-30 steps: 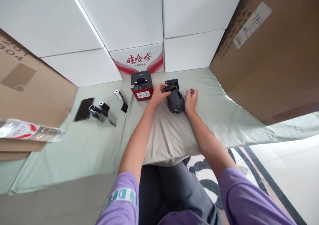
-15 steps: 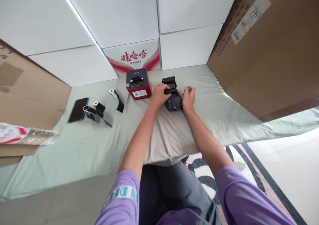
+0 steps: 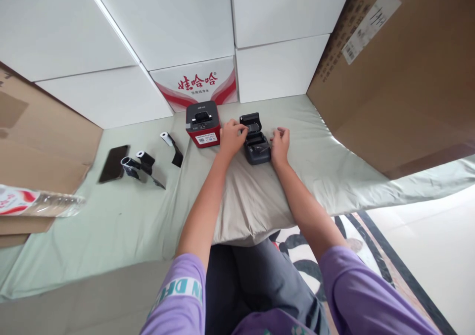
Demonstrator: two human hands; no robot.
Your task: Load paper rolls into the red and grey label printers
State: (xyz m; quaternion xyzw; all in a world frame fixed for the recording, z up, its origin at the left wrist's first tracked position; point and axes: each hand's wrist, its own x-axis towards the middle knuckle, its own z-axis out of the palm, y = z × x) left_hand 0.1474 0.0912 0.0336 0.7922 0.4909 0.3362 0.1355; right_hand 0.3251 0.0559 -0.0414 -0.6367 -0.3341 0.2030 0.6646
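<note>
A small dark portable printer (image 3: pixel 259 153) lies on the cloth-covered table, its lid (image 3: pixel 250 120) raised at the far side. Some dark, shiny material shows across its compartment; whether that is a paper roll I cannot make out. My left hand (image 3: pixel 232 136) is at the printer's left, fingertips at the lid's edge, fingers bent but apart. Along the right side rests my right hand (image 3: pixel 280 146), loosely curled and holding nothing visible. Close to my left hand stands a red and black box-shaped printer (image 3: pixel 205 123).
Paper rolls with black tails, one alone (image 3: pixel 166 138) and a pair (image 3: pixel 146 162), lie left. Beyond are a phone (image 3: pixel 114 163) and a wrapped bottle (image 3: pixel 44 201). White boxes (image 3: pixel 193 23) line the back; a large carton (image 3: pixel 408 87) stands right.
My left hand has moved left off the black roll-like piece it held over the printer, and the compartment shows more openly. My right hand stays at the printer's right side.
</note>
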